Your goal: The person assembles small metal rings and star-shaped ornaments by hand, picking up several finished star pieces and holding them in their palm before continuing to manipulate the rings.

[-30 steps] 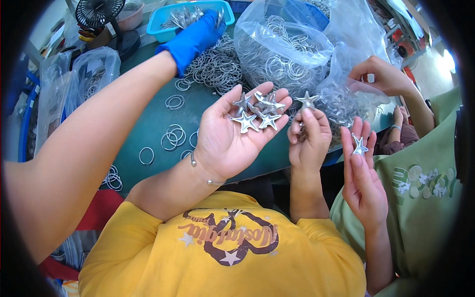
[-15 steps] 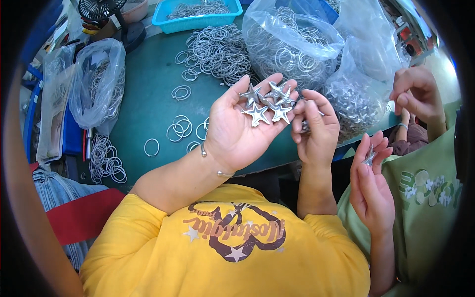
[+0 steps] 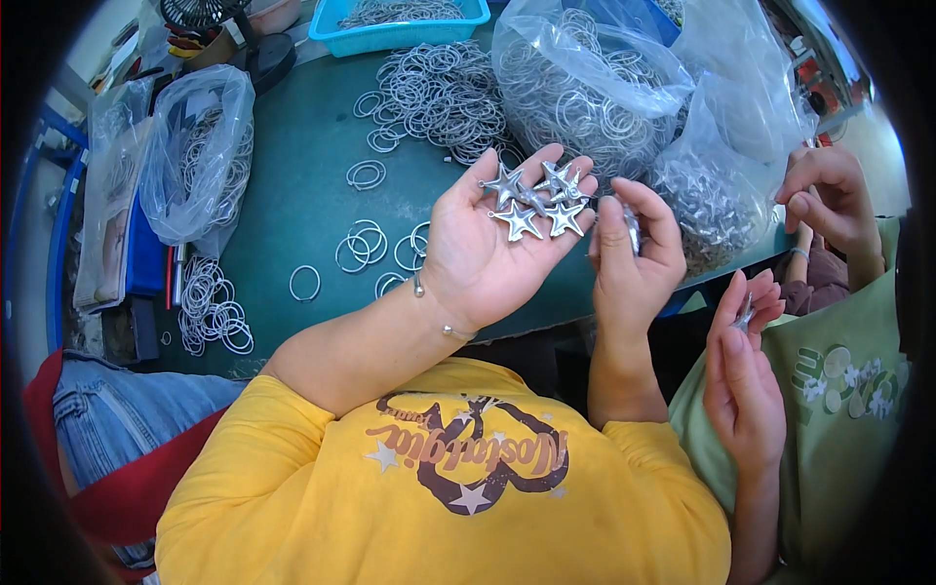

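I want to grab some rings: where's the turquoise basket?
In the head view, the turquoise basket sits at the top edge, left of centre, beyond the loose ring pile, between the black fan and large clear bag.

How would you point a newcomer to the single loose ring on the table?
Start with the green table, then find the open left hand holding metal stars. To that hand's left, past small groups of overlapping rings, lies one thin silver ring. It touches no other ring, while its neighbours cross each other.
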Demonstrator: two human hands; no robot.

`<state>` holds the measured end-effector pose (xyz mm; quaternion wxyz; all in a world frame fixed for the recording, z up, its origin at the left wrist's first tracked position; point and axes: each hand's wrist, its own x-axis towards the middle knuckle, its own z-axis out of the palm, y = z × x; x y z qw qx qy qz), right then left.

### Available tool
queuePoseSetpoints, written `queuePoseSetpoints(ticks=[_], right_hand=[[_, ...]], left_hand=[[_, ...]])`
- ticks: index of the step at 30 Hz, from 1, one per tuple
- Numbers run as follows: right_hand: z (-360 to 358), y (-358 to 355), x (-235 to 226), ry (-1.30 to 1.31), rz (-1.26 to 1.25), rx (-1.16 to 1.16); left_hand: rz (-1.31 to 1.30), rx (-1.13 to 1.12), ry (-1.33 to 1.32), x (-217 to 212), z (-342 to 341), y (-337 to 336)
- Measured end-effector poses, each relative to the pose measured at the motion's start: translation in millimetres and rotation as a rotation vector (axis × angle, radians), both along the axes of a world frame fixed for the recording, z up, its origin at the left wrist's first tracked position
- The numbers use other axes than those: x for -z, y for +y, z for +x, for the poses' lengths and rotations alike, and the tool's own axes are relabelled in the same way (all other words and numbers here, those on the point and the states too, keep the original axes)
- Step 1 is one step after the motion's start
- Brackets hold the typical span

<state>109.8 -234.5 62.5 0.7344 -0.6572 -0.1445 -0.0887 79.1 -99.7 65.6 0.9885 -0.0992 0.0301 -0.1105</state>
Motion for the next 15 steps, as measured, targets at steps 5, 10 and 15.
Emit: queuePoseSetpoints(ticks=[5, 10, 15], right_hand=[[-7, -7, -18, -0.415, -0.304, 0.059], [-1, -11, -14, -0.394, -0.504, -0.189], [-1, -15, -17, -0.409, -0.621, -0.102]], left_hand=[[0.03, -0.008, -0.01, 4, 7, -4], [0.184, -0.01, -0.022, -3, 11, -13], [0.205, -0.006, -0.054, 0, 15, -21]])
